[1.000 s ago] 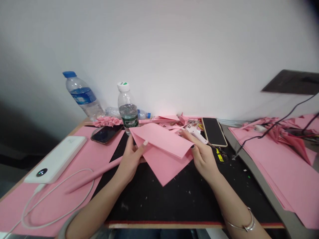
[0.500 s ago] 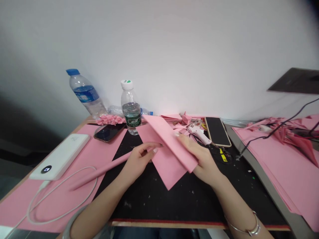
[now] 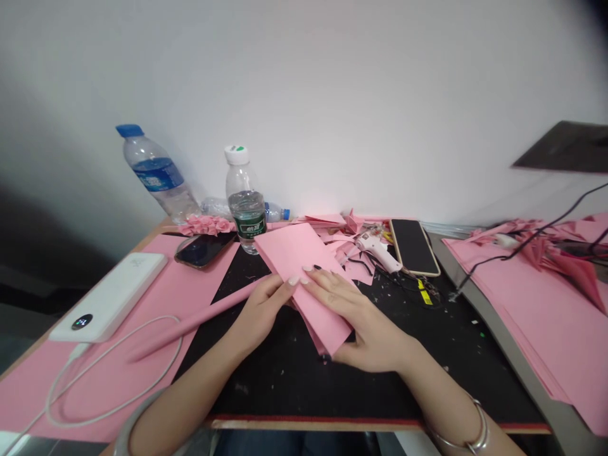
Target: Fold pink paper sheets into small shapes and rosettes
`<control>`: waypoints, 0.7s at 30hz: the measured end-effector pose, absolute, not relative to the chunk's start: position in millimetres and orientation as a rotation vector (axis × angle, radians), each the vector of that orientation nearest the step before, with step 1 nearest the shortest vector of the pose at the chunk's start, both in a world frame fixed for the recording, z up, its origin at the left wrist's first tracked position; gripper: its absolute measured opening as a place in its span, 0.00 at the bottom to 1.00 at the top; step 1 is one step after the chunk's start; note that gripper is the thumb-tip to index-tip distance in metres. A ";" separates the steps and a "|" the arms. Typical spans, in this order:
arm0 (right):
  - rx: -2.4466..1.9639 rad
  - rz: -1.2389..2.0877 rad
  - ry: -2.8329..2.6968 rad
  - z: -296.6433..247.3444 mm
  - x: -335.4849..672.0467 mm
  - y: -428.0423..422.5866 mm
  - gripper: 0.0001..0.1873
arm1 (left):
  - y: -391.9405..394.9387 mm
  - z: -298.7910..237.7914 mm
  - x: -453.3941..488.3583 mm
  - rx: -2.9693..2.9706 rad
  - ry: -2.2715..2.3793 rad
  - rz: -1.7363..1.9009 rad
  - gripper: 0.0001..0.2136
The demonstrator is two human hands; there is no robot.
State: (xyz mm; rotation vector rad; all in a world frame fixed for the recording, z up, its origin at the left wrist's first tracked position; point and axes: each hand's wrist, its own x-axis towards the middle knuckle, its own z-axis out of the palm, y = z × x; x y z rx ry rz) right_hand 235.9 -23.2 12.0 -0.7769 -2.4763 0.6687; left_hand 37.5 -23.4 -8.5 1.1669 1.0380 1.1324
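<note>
My right hand [image 3: 361,323] lies palm down and fully open on the folded pink paper [image 3: 297,256], fingers spread and straight. It grips nothing; it only bears down, which I take to be what keeps the doubled layers lying flat rather than springing up. The paper rests in the middle of the black mat [image 3: 380,380], set at a slant, its far corner pointing to the mat's back edge and its near corner under my palm.

My left hand [image 3: 259,310] is half curled, its fingertips meeting the paper's left edge. Whether the thumb is tucked under the sheet I cannot tell. Placed there, it seems to stop the paper from sliding sideways on the mat.

A rolled pink paper tube [image 3: 199,320] lies across the mat's left border, out of the hands' way. A glue gun [image 3: 377,247] and a phone [image 3: 413,246] sit at the mat's back right, within reach, and a small water bottle [image 3: 244,202] stands at its back left corner.
</note>
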 end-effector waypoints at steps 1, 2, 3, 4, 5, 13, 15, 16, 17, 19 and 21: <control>-0.740 0.738 -2.454 12.4 234.7 -24.7 0.45 | -24.4 -6.6 37.3 1.221 1.060 1.136 0.11; -0.703 0.804 -2.414 12.6 233.6 -26.1 0.47 | -25.5 -4.9 37.2 1.286 1.089 1.140 0.12; -0.684 0.858 -2.365 12.5 232.4 -27.5 0.46 | -26.5 -3.6 37.1 1.360 1.118 1.144 0.13; -0.684 0.898 -2.312 12.1 231.1 -28.9 0.43 | -27.5 -2.7 37.2 1.433 1.140 1.147 0.14; -0.704 0.925 -2.267 11.6 229.7 -30.2 0.40 | -28.4 -2.3 37.3 1.499 1.150 1.150 0.15; -0.820 1.031 -2.104 6.5 220.4 -37.2 0.31 | -31.9 -2.5 42.7 1.683 1.059 1.133 0.15; -0.808 1.050 -2.090 6.0 220.0 -37.6 0.31 | -32.1 -1.9 44.0 1.687 1.050 1.133 0.15; -0.804 1.052 -2.085 5.8 219.9 -37.6 0.30 | -32.1 -1.6 44.5 1.686 1.041 1.132 0.15; -0.800 1.049 -2.082 5.4 219.8 -37.6 0.30 | -32.1 -1.6 44.9 1.684 1.030 1.132 0.15; -0.796 1.042 -2.085 4.4 219.6 -37.5 0.30 | -32.0 -1.9 45.5 1.673 1.010 1.131 0.15; -0.802 1.038 -2.098 3.0 218.8 -37.4 0.30 | -32.0 -2.6 45.4 1.657 1.002 1.117 0.15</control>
